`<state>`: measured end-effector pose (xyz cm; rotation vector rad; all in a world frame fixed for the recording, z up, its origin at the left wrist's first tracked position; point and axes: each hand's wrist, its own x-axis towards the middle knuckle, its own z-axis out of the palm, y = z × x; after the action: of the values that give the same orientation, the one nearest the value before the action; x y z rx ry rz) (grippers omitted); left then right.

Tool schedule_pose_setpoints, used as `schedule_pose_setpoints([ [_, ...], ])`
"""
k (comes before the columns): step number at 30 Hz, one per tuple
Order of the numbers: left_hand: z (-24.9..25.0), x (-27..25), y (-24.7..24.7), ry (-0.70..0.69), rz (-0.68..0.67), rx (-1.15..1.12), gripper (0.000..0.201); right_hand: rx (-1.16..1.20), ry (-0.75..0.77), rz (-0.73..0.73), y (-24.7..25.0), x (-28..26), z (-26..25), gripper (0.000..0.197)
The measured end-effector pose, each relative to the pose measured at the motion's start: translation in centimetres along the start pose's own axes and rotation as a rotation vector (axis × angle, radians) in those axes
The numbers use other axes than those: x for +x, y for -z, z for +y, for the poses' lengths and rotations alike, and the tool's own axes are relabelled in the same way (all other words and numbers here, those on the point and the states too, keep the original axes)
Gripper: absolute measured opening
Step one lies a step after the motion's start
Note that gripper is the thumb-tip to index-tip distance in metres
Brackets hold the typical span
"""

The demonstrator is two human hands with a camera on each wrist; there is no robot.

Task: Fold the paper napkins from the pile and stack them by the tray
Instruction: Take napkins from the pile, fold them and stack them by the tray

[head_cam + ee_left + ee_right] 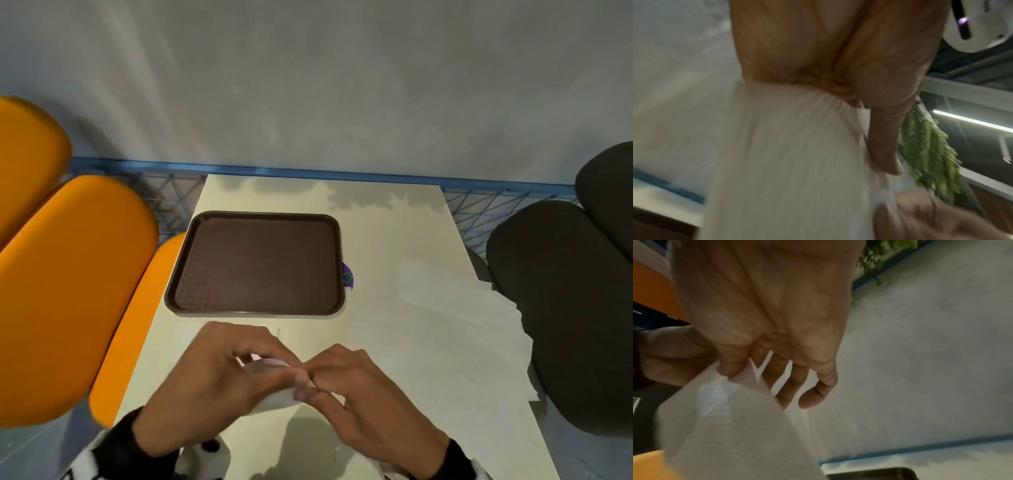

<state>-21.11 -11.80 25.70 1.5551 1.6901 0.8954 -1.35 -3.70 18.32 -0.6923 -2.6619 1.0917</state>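
A white paper napkin (274, 387) hangs between both hands just above the near part of the cream table (394, 240). My left hand (219, 377) grips its left part; the left wrist view shows the napkin (787, 162) bunched under the curled fingers (884, 146). My right hand (346, 383) pinches its right corner; the right wrist view shows the napkin (731, 426) caught under the thumb (731, 363). An empty brown tray (257, 263) lies beyond the hands. A pile of white napkins (455, 325) lies flat at the table's right edge.
Orange chairs (68, 291) stand left of the table, dark chairs (565, 291) to the right. A blue wire fence (308, 173) and a grey wall lie behind. A small purple scrap (347, 277) peeks out beside the tray's right rim.
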Motion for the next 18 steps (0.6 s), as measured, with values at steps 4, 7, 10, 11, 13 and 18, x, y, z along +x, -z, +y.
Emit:
schedule_pose_setpoints([
  [4, -3.8, -1.9, 3.9, 0.214, 0.178, -0.322, 0.031, -0.014, -0.034, -0.141, -0.8, 0.9, 0.7, 0.047],
  [7, -6.4, -2.2, 3.3, 0.297, -0.263, -0.14, 0.087, 0.034, -0.039, -0.217, -1.1, 2.7, -0.3, 0.047],
  [10, -9.3, -1.6, 1.6, 0.349, -0.287, -0.168, 0.045, 0.097, -0.1, -0.252, -2.4, 4.8, -0.6, 0.045],
  [11, -10.5, -1.5, 1.5, 0.371, -0.221, -0.243, 0.028, 0.149, -0.153, -0.263, -3.1, 5.2, 0.0, 0.044],
  [13, -13.6, -1.6, 1.9, 0.47, -0.089, -0.407, 0.02, 0.298, -0.33, -0.271, -4.7, 5.7, 1.4, 0.042],
  [18, -22.4, -1.6, 2.1, 0.789, 0.154, -0.578, 0.016, 0.784, -0.749, -0.016, -9.9, 7.9, 4.5, 0.015],
])
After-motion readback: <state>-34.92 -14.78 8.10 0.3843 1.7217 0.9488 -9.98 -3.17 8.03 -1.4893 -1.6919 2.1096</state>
